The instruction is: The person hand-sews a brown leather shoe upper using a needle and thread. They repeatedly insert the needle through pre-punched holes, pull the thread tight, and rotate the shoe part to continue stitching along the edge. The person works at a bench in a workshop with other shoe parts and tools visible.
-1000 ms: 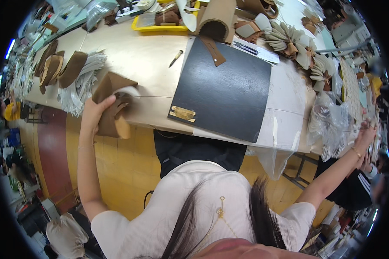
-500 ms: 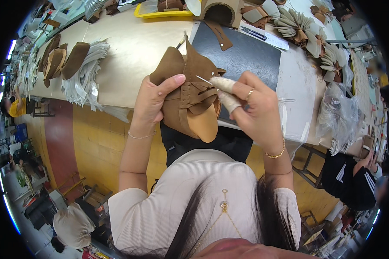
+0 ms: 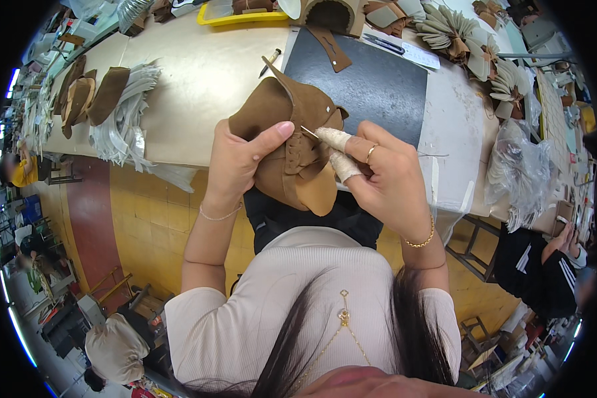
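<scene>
Head view gives me a folded brown, suede-like leather piece (image 3: 269,174) raised over the near edge of the pale worktable (image 3: 179,86). Left hand (image 3: 235,159) pinches its side; right hand (image 3: 386,169) narrowly grips a thin metal needle (image 3: 309,132) at it. I judge it light, supple, easily creased, best held near its seam (image 3: 290,159).

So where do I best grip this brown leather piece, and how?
Probably by the left edge of the brown leather piece, coming from the left, thumb on the upward face, as your left hand does. It's broad and curved there, while your right hand and the needle are on the right, so neither should be crowded.
</scene>
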The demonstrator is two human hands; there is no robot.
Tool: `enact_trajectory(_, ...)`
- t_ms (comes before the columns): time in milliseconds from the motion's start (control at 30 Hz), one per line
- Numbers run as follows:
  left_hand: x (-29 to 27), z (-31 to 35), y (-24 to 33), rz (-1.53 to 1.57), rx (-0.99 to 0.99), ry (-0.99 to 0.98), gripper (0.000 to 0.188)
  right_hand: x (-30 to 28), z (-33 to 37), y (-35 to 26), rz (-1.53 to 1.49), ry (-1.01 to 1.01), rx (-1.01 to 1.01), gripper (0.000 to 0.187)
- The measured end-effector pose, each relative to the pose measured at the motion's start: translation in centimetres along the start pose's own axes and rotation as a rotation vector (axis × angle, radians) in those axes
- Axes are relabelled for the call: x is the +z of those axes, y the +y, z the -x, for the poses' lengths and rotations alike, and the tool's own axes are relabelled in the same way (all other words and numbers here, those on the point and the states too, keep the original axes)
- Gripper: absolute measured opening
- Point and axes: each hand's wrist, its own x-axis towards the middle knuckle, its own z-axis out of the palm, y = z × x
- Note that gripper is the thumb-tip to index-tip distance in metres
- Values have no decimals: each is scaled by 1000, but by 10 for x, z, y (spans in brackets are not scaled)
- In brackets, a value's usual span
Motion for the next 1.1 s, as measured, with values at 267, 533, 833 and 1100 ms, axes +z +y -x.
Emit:
enact_trajectory(267, 10, 6, 3, -107, 18, 4, 22, 16, 6, 16, -146, 98, -57, 30)
enact_trajectory(533, 22, 9, 6, 75, -76, -34, 22, 35, 26, 34, -473, 187, 154, 25)
enact_trajectory(833, 25, 10, 9, 156, -146, -95, 24, 39, 30, 45, -457, 245, 32, 28)
enact_trajectory(1100, 27, 7, 14, 159, -215, -117, 25, 34, 24, 47, -451, 248, -35, 28)
